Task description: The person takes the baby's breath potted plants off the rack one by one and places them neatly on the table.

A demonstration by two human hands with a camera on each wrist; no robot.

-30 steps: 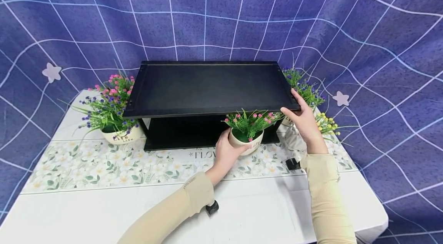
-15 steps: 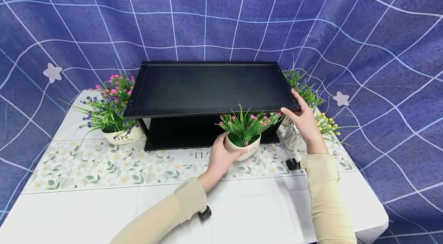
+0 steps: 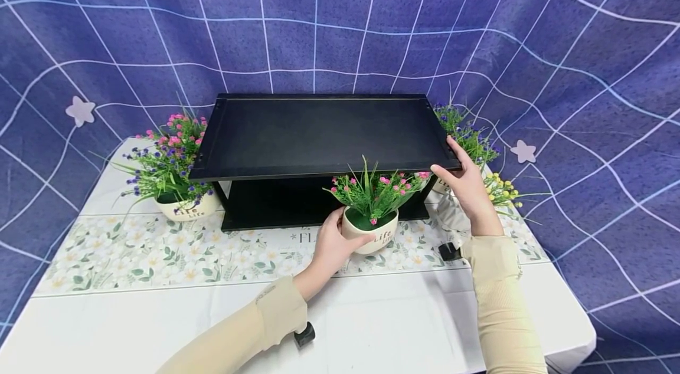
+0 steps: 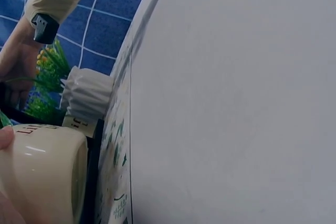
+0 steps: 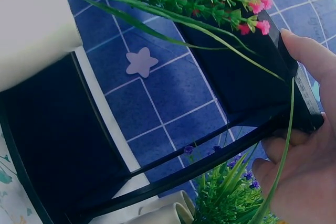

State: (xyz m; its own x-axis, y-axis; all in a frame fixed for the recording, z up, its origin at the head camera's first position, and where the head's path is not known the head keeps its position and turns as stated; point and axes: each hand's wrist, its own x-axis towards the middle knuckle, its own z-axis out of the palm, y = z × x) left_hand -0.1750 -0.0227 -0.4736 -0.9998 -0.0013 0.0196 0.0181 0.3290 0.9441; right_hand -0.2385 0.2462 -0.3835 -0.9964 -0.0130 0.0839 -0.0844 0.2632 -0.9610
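Note:
My left hand (image 3: 330, 249) grips a cream flowerpot (image 3: 370, 239) of artificial pink flowers by its left side, thumb across the front by the "Life" lettering. The pot is upright in front of the lower board of a black two-tier shelf (image 3: 329, 135), its leaves overlapping the upper board's front edge. In the left wrist view, the underside of the pot (image 4: 79, 177) shows beside the floral cloth. My right hand (image 3: 470, 188) holds the front right corner of the upper board, thumb and fingers either side of it, as the right wrist view shows the hand (image 5: 310, 166) too.
Pots with pink and purple flowers (image 3: 167, 176) stand left of the shelf. Purple flowers (image 3: 470, 135) and a white ribbed pot (image 3: 451, 212) with yellow flowers (image 3: 502, 190) are at its right. A floral runner (image 3: 175, 256) crosses the white table (image 3: 382, 315), before a blue curtain (image 3: 340, 20).
My left hand has drawn the flowerpot toward me and slightly left, out from under the upper board's front edge. My right hand has stayed on the shelf corner.

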